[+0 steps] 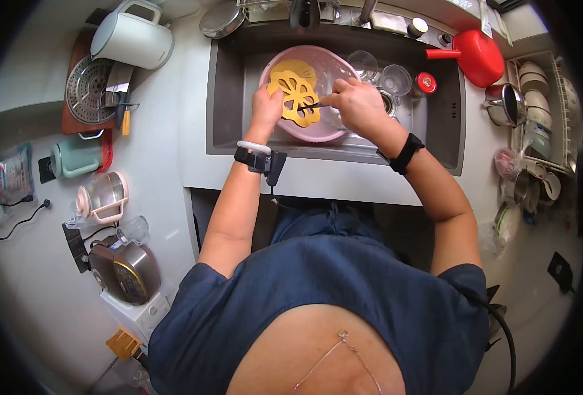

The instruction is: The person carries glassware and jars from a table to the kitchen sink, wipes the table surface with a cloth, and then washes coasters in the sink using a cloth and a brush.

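My left hand is closed on the left edge of a yellow flower-shaped mat with petal cut-outs, tilted over a pink basin. My right hand grips a thin dark tool, whose tip lies against the middle of the mat. Whether it is a brush or a blade, I cannot tell. Behind the mat, another yellow piece shows in the basin. The basin stands in a dark grey sink. Past my right hand are two clear glasses and a jar with a red lid.
On the left counter are a white kettle, a round perforated steel plate, a knife and a rice cooker. To the right sit a red pan, a steel pot and a rack of bowls.
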Available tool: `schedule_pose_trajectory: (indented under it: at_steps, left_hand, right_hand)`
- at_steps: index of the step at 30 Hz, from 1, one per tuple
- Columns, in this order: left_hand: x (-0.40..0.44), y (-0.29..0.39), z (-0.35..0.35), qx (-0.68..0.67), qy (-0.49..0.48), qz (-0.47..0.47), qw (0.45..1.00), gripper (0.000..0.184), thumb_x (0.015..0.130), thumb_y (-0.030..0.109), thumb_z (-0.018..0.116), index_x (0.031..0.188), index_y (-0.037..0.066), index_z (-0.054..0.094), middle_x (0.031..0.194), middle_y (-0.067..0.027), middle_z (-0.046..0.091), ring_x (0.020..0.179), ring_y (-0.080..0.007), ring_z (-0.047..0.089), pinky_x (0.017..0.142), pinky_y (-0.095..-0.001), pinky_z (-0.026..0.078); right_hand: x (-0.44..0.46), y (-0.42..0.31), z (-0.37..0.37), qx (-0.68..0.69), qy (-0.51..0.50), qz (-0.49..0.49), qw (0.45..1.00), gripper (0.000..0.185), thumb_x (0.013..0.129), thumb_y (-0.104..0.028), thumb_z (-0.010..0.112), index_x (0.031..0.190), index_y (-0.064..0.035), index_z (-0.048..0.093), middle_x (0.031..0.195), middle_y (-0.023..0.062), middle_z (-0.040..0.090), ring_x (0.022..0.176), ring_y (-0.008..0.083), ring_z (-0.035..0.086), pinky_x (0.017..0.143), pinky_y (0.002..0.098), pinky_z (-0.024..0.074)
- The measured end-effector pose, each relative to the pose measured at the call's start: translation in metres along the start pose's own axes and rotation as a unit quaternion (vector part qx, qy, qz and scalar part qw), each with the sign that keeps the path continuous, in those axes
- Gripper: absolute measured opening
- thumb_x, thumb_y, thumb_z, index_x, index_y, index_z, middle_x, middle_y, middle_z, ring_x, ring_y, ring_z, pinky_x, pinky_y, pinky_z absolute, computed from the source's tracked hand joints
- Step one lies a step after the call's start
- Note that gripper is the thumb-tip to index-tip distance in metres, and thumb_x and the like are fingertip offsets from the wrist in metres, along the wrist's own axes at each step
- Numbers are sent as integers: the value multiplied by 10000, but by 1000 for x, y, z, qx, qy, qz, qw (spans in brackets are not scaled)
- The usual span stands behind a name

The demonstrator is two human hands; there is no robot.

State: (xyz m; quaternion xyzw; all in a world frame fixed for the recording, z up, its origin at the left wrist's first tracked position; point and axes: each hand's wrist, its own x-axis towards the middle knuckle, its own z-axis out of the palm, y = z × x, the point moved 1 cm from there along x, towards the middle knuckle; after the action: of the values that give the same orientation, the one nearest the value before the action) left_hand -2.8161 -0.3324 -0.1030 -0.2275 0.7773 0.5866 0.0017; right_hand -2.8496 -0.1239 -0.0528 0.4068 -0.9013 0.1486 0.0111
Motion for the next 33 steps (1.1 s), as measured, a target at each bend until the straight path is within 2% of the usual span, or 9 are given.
schedule_pose_trajectory:
  at_steps: [4, 6, 10, 12, 19, 21, 26, 30, 33]
  left_hand:
    - [15, -23, -4, 99, 40, 42, 993, 283, 832, 117, 513, 1017, -83, 587, 845, -156, 658, 760, -200, 643, 689, -295, 499]
    - [11, -18, -13, 96, 55, 13, 994, 270, 814, 123, 497, 976, -65, 601, 890, -221, 656, 773, -292, 658, 686, -349, 509]
    - [9, -23, -16, 85, 59, -16, 994, 268, 816, 123, 509, 979, -68, 600, 875, -200, 660, 774, -267, 657, 692, -341, 507]
    - [10, -26, -5, 18, -21, -30, 999, 287, 834, 126, 538, 1017, -88, 591, 897, -135, 655, 794, -174, 632, 692, -292, 496]
    - [12, -19, 1, 33, -50, 8, 998, 290, 808, 135, 540, 1000, -77, 591, 854, -179, 661, 788, -240, 651, 705, -320, 501]
    - [21, -18, -3, 189, -11, 98, 977, 290, 804, 137, 528, 999, -67, 595, 848, -199, 659, 798, -262, 657, 705, -331, 506]
    - [17, -26, -20, 120, -26, 6, 992, 293, 806, 145, 522, 996, -64, 601, 846, -185, 658, 765, -245, 649, 687, -330, 501]
    - [2, -2, -10, 102, -38, -5, 994, 287, 813, 151, 530, 980, -70, 607, 878, -160, 659, 781, -202, 639, 701, -301, 490]
    - [10, -12, -14, 113, -46, 5, 993, 305, 815, 156, 540, 997, -80, 603, 909, -161, 657, 828, -198, 638, 729, -292, 489]
  right_hand:
    - [-5, 8, -3, -1, 13, 14, 1000, 221, 724, -99, 622, 891, -194, 730, 812, 3, 602, 784, 199, 586, 662, 332, 491]
    - [-8, 24, -8, 9, 14, 33, 999, 207, 718, -112, 637, 886, -188, 730, 803, 3, 603, 793, 199, 594, 663, 329, 496]
    - [-6, 20, -7, 57, -3, -24, 998, 213, 715, -116, 632, 886, -200, 729, 796, 3, 597, 780, 207, 590, 660, 332, 492]
    - [0, 7, 7, 20, -9, -49, 999, 240, 731, -113, 590, 898, -215, 728, 776, 8, 569, 768, 211, 584, 665, 344, 483]
    - [10, 28, 13, 127, -28, 15, 991, 165, 747, -129, 661, 879, -200, 730, 779, 9, 609, 774, 216, 607, 642, 351, 489]
    - [11, 34, 3, 113, -17, 25, 993, 170, 730, -112, 669, 872, -183, 729, 806, 10, 626, 764, 221, 612, 635, 348, 492]
    - [6, 52, -3, 124, -24, 84, 988, 193, 716, -68, 651, 857, -174, 731, 802, 14, 624, 766, 220, 616, 644, 333, 496]
    - [13, 17, 15, 125, -22, -32, 991, 209, 696, -63, 656, 849, -184, 731, 786, 3, 620, 779, 220, 613, 655, 338, 496]
    - [14, 34, 16, 128, -61, 45, 989, 220, 714, -85, 633, 860, -220, 728, 834, -5, 636, 838, 213, 613, 681, 347, 498]
